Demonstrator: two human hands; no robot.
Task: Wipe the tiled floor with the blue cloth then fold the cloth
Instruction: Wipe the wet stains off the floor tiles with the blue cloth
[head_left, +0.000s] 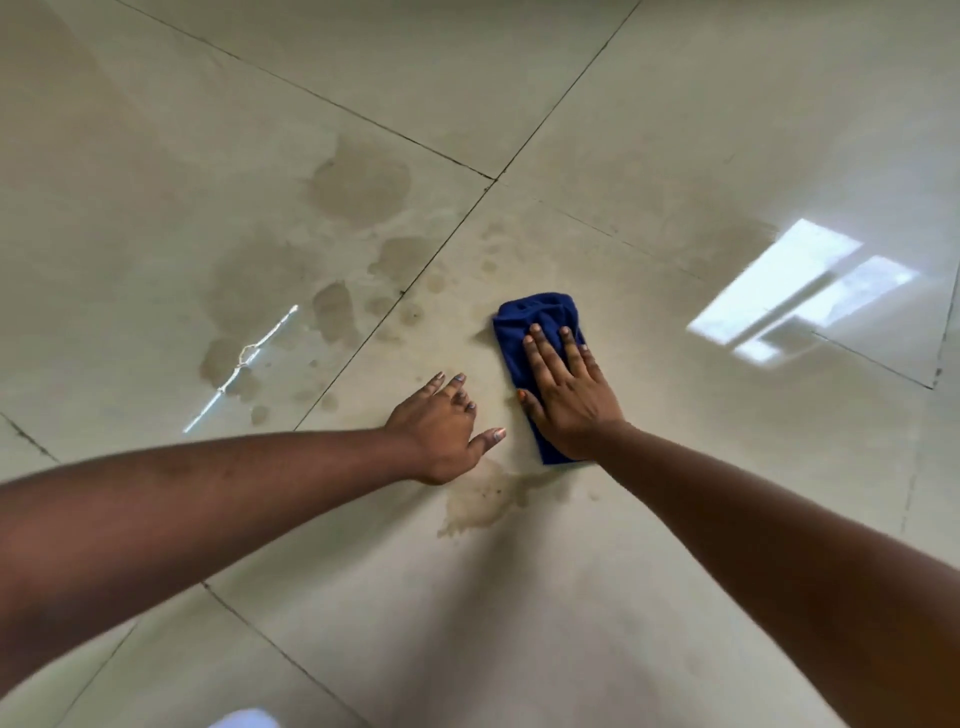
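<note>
The right hand (563, 395) presses flat, fingers spread, on the bunched dark-blue cloth (535, 317), spreading pressure for wiping the glossy beige tiled floor (675, 130). The left hand (441, 423) (holding nothing) rests loosely spread on the tile beside it, likely as a brace.

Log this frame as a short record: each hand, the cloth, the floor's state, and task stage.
right hand: flat, fingers straight, pressing on the blue cloth
left hand: fingers spread, on the bare floor beside the cloth
cloth: bunched into an oblong under the right hand
tiled floor: glossy; wet patches left of and beyond the cloth
stage: wiping; final fold not done
</note>
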